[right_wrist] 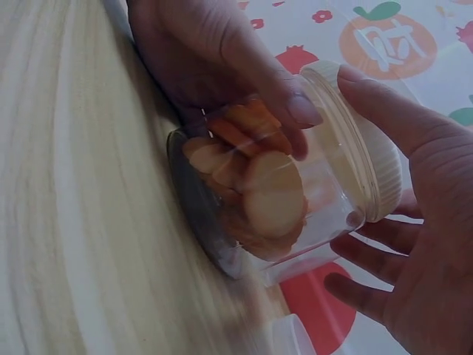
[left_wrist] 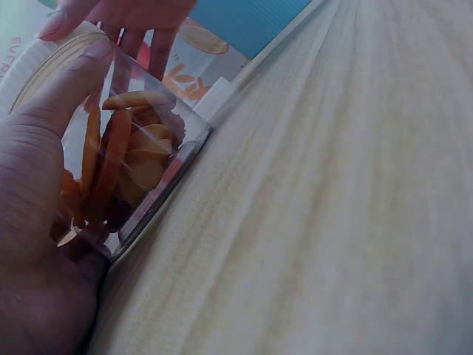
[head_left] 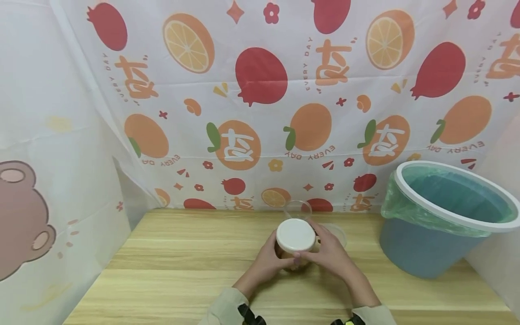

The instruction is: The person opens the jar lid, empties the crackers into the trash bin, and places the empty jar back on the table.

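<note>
A clear plastic jar (left_wrist: 196,132) with a ribbed white lid (head_left: 295,234) stands at the middle of the wooden table (head_left: 195,266). Orange-brown slices or biscuits (right_wrist: 273,194) lie in its lower part; their exact kind cannot be told. My left hand (head_left: 270,256) wraps round the jar's side, its thumb along the wall just below the lid. From the other side my right hand (head_left: 331,253) holds the lid, thumb on the near rim and fingers round the side. The lid sits on the jar; whether it is loose cannot be told.
Behind the jar stands a clear round plastic piece (head_left: 298,209), and another clear disc-like piece (head_left: 337,234) lies to its right. A blue bin (head_left: 422,248) with a green liner stands at the right. Fruit-patterned cloth (head_left: 260,135) hangs along the table's back edge.
</note>
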Demonstrator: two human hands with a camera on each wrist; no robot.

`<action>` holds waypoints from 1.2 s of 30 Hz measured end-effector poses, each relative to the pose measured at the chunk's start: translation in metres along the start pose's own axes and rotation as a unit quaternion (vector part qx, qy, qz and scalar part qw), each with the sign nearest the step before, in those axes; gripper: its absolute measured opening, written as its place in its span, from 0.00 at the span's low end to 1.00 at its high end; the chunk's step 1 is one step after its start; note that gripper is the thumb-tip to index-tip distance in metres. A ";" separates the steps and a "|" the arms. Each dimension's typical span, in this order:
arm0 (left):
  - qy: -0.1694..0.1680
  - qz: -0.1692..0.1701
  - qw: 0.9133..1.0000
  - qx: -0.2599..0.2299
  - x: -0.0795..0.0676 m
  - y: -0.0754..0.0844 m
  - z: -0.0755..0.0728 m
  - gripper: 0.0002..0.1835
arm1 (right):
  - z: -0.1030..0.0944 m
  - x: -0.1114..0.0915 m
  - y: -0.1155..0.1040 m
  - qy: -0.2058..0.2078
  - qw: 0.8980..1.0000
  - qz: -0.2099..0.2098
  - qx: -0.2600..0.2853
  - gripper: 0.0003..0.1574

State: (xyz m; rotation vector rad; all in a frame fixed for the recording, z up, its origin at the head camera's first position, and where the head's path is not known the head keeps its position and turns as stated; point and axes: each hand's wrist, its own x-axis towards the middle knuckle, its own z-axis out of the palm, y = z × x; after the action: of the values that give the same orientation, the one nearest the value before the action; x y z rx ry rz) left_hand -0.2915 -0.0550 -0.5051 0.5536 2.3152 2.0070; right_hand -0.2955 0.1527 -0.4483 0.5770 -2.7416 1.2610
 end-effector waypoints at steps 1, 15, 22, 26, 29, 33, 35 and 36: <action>0.000 0.002 1.000 0.002 0.000 0.000 0.000 0.48 | -0.001 0.000 0.000 0.000 1.000 -0.001 -0.002 0.64; -0.001 -0.004 1.000 -0.006 -0.001 -0.003 0.004 0.49 | -0.004 0.004 0.003 -0.039 0.999 -0.007 0.003 0.67; -0.002 0.004 1.000 -0.020 0.002 -0.003 0.004 0.49 | 0.009 0.008 0.001 -0.017 0.999 0.004 0.029 0.69; -0.006 0.004 1.000 -0.024 0.003 -0.003 0.004 0.50 | 0.010 0.008 0.000 0.000 0.999 0.014 0.030 0.67; -0.008 0.007 0.999 -0.031 0.003 -0.003 0.004 0.49 | 0.011 0.008 0.000 0.007 1.000 0.017 0.025 0.67; -0.007 0.009 0.999 -0.035 0.002 -0.003 0.004 0.49 | 0.011 0.008 -0.001 0.013 0.999 0.015 0.026 0.66; -0.005 0.008 0.999 -0.033 0.002 -0.002 0.004 0.49 | 0.010 0.008 -0.001 0.015 0.999 0.019 0.033 0.67; -0.004 0.008 0.999 -0.033 0.002 -0.002 0.004 0.49 | 0.010 0.008 -0.002 0.016 0.999 0.022 0.037 0.68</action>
State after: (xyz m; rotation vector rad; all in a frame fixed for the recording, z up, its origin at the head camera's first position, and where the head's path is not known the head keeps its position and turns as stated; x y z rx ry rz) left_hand -0.2928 -0.0506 -0.5077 0.5775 2.2386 2.0752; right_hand -0.3010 0.1416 -0.4515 0.5016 -2.7060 1.3736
